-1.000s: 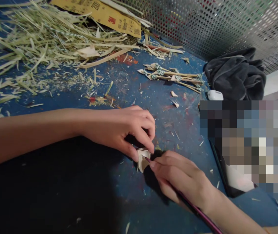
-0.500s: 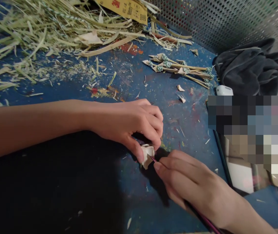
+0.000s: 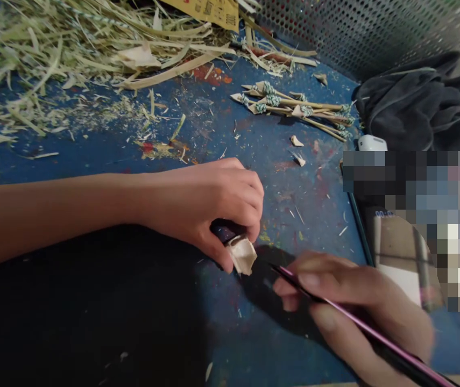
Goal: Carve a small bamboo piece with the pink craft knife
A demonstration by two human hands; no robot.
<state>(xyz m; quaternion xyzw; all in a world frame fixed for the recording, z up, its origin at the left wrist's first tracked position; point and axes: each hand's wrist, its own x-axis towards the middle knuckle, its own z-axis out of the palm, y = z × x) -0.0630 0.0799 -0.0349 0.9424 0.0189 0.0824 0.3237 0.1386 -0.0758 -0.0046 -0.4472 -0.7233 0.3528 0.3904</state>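
My left hand (image 3: 209, 207) rests on the blue table (image 3: 92, 156) with its fingers closed on a small folded piece of pale dried leaf (image 3: 242, 255), pinched between thumb and fingertips. My right hand (image 3: 346, 301) is a short way to the right of the piece, apart from it. It grips a thin pink and black pencil (image 3: 359, 325) whose tip points toward the leaf piece.
Green and pale straw (image 3: 52, 48) is heaped at the back left under a yellow card (image 3: 209, 9). A bundle of tied sticks (image 3: 294, 107) lies at the back. A dark cloth (image 3: 415, 102), a small white case (image 3: 372, 143) and a perforated metal wall (image 3: 375, 27) are at the right.
My right hand has drawn the pencil back to the right, away from the leaf piece it was touching. My left hand still pinches the piece, now turned a little.
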